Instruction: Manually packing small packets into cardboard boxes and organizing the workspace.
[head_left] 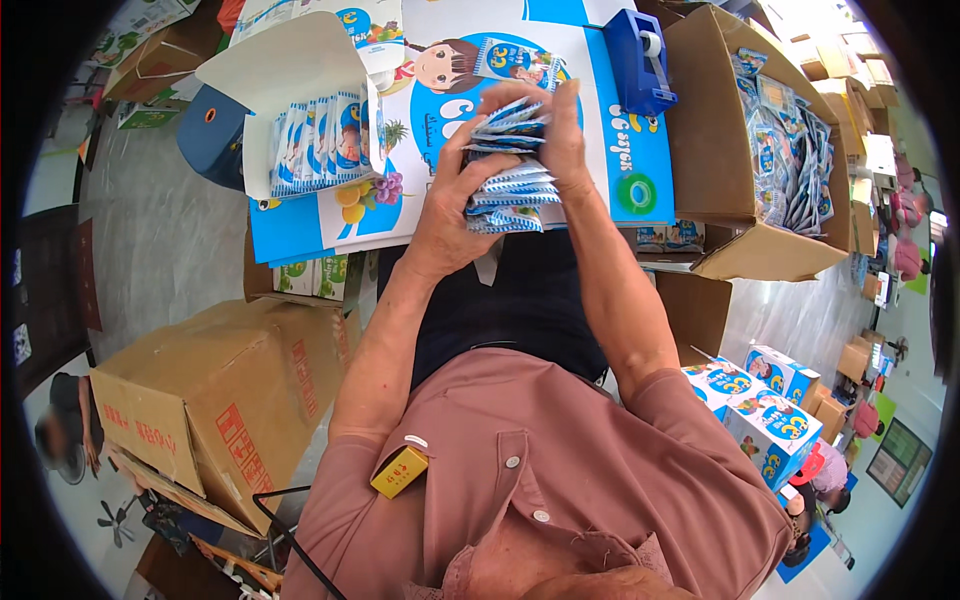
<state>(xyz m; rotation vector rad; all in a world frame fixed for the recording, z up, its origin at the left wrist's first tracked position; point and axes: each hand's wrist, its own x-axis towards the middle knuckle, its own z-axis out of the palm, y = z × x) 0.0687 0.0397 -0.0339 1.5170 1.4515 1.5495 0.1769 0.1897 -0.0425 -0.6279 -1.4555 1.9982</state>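
Observation:
Between my two hands is a stack of small blue-and-white sachets (508, 190). My left hand (455, 205) wraps round the stack's left side, its fingers closed on it. My right hand (565, 145) presses against the upper right side of the same stack, fingers bent over its far end. A single loose sachet (515, 62) lies on the printed cardboard just beyond my hands. To the left stands an open white box (258, 160), with a row of upright sachets (318, 145) inside and its lid raised.
A blue tape dispenser (640, 65) and a green tape roll (637, 193) sit right of my hands. Farther right, an open brown carton (705, 120) holds many loose sachets (785, 150). A large brown carton (215, 390) stands at lower left; printed boxes (765, 405) are stacked at lower right.

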